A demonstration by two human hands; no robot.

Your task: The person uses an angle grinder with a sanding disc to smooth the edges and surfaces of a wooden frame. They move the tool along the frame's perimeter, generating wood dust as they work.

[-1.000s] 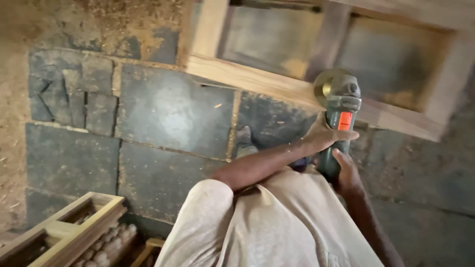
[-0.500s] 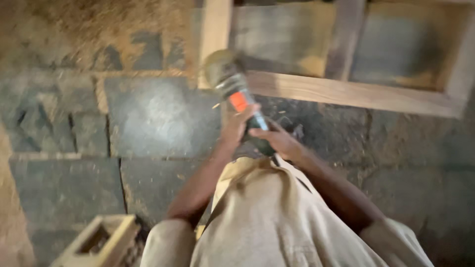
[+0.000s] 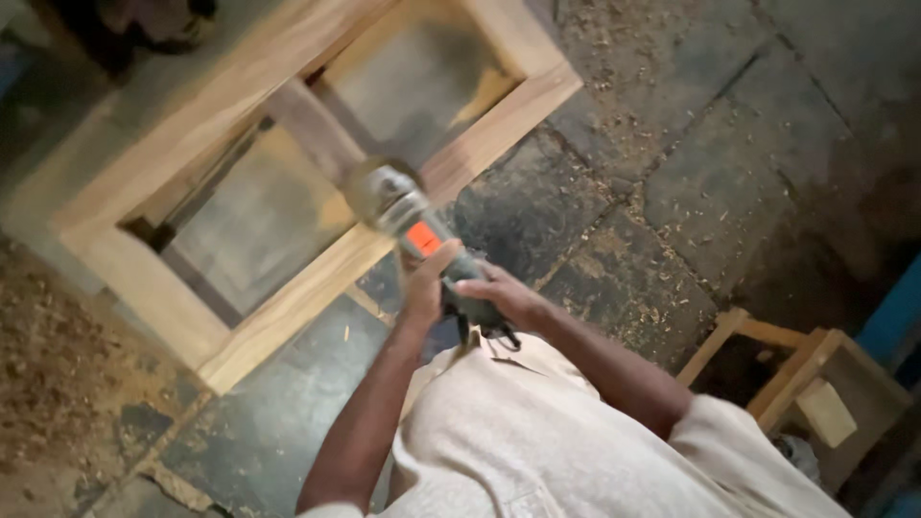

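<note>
- The left hand point(image 3: 423, 280) is wrapping tightly around the angle grinder point(image 3: 420, 240), just behind its orange patch.
- The right hand point(image 3: 506, 297) is clasping the grinder's rear handle.
- The grinder's disc end is pointing toward 11 o'clock, touching the wooden frame point(image 3: 288, 297) lying on the stone floor point(image 3: 624, 192).

Grinder point(image 3: 413, 225) head blurred (disc unreadable); wooden frame point(image 3: 288, 297) cut off at top.
</note>
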